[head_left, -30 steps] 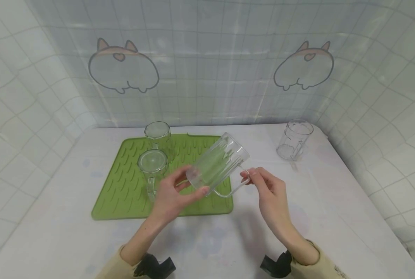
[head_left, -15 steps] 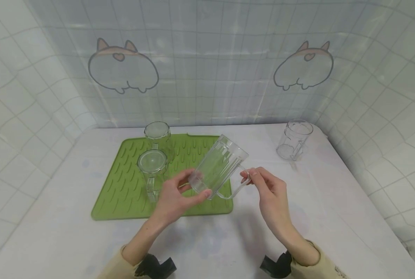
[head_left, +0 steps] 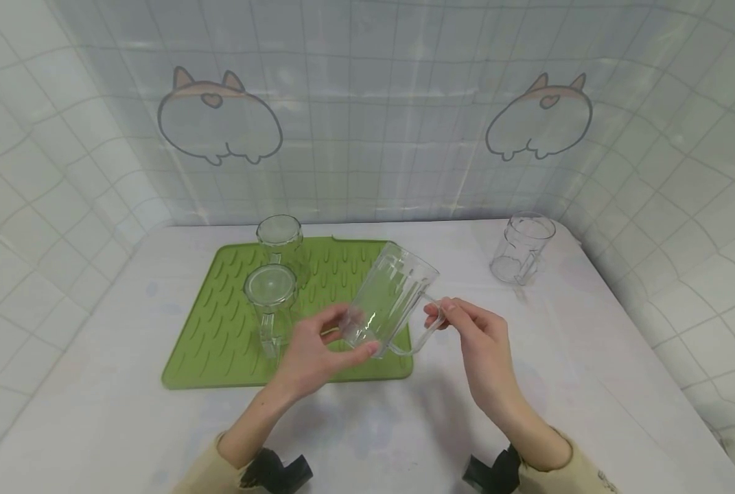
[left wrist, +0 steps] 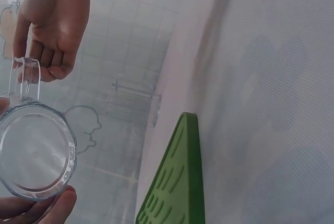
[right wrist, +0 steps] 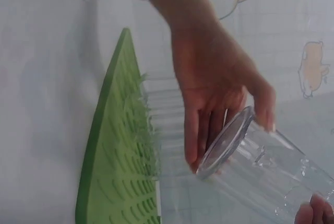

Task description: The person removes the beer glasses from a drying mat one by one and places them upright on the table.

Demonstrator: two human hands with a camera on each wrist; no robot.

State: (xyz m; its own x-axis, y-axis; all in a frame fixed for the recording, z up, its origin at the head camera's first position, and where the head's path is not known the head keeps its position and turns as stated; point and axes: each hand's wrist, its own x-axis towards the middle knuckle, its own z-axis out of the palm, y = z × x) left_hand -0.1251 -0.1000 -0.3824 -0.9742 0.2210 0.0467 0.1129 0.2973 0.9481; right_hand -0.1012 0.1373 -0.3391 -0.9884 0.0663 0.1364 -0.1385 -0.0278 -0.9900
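A clear glass mug [head_left: 392, 295] is held aloft over the right part of a green ridged mat [head_left: 219, 326], tilted with its mouth up and to the right. My left hand [head_left: 318, 350] grips its base end between thumb and fingers. With thumb and fingers, my right hand [head_left: 481, 343] pinches the mug's handle. The round base [left wrist: 36, 148] faces the left wrist camera, left fingertips [left wrist: 61, 208] at its edge. In the right wrist view, the left hand [right wrist: 209, 72] spans the base of the mug [right wrist: 261, 161].
Two more glass mugs, a front one [head_left: 271, 288] and a back one [head_left: 281, 233], stand on the mat's left half. Another glass mug [head_left: 521, 247] stands on the white table at the back right. A tile-patterned wall covering [head_left: 379, 123] rises behind the table.
The held mug has tipped slightly more upright, and its base end has shifted a little right and down with my left hand. My right hand stays at the handle, nearly still.
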